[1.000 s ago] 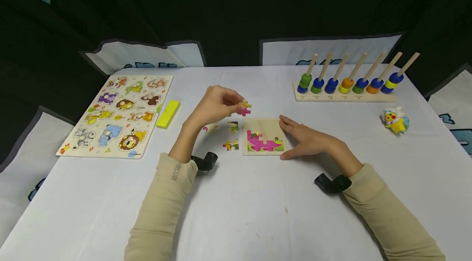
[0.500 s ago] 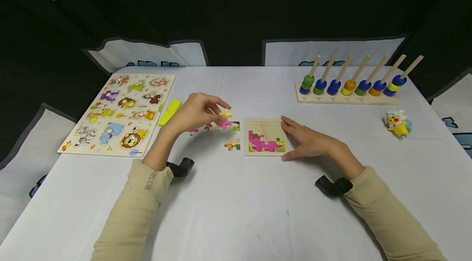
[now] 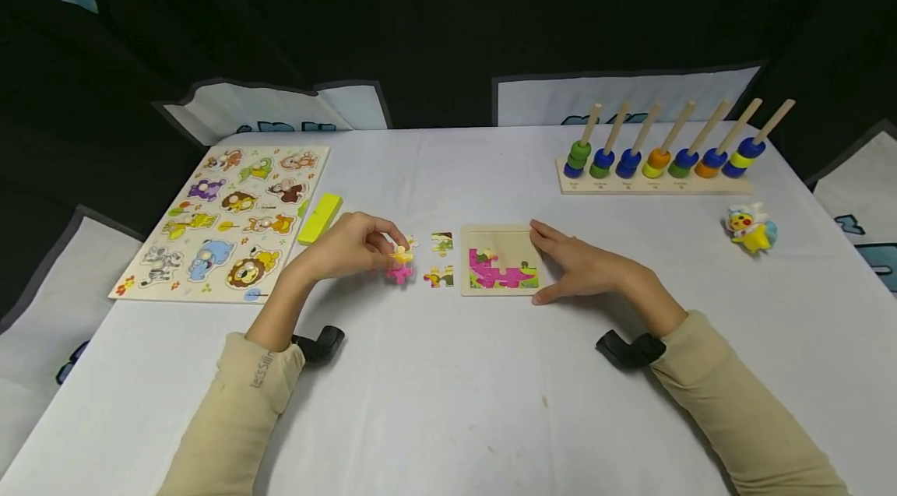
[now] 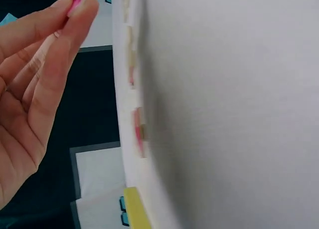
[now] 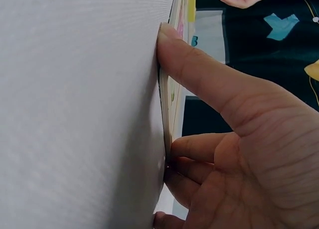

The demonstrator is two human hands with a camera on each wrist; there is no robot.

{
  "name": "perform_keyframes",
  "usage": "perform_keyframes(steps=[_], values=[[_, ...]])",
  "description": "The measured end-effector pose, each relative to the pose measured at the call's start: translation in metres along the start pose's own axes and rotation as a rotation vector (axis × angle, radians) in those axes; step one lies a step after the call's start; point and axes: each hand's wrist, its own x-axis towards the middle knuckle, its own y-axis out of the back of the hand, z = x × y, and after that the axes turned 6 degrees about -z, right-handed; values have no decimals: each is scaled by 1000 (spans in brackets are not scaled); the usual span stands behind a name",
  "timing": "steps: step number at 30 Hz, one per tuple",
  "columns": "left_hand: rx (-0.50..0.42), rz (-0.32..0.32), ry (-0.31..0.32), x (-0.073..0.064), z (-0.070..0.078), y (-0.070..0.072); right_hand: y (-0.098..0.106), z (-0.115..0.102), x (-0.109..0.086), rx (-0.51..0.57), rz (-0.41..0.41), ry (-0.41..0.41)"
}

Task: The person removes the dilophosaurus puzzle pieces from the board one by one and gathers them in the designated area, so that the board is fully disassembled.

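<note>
Thumb and fingertips of my left hand [image 3: 353, 248] pinch a pink and yellow jigsaw piece [image 3: 400, 272] above the table; in the left wrist view only a pink bit of the piece [image 4: 77, 0] shows. Between that hand and the wooden puzzle tray [image 3: 508, 234] lie two loose pieces, an upper piece [image 3: 442, 243] and a lower piece [image 3: 439, 278]. Other loose pieces are mostly hidden behind the left hand. Joined pieces [image 3: 501, 274] with a pink figure fill the lower part of the tray. With thumb and fingers spread, my right hand [image 3: 582, 266] touches the tray's right edge.
An animal peg-puzzle board [image 3: 217, 225] lies at the left, with a yellow block [image 3: 320, 219] beside it. At the back right stands a bead counter [image 3: 655, 183] with upright pegs. A small yellow toy figure [image 3: 751, 229] is in front of it.
My left hand has moved left and down toward the table, away from the tray, with the pink and yellow piece still pinched. The right hand and tray have stayed put.
</note>
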Motion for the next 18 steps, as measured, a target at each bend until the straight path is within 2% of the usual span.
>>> perform_keyframes(steps=[5, 10, 14, 18], values=[[-52, -58, 22, -1, -8, -5, -1, 1, 0, 2, 0, -2], [-76, -96, 4, 2, -10, -7, 0, 3, -1, 3, 5, -7], [-56, -106, 8, 4, -11, -9, 0, 3, -1, 9, 3, -2], [-22, -91, 39, 3, -12, -10, 0, 1, 0, 11, -1, 7]])
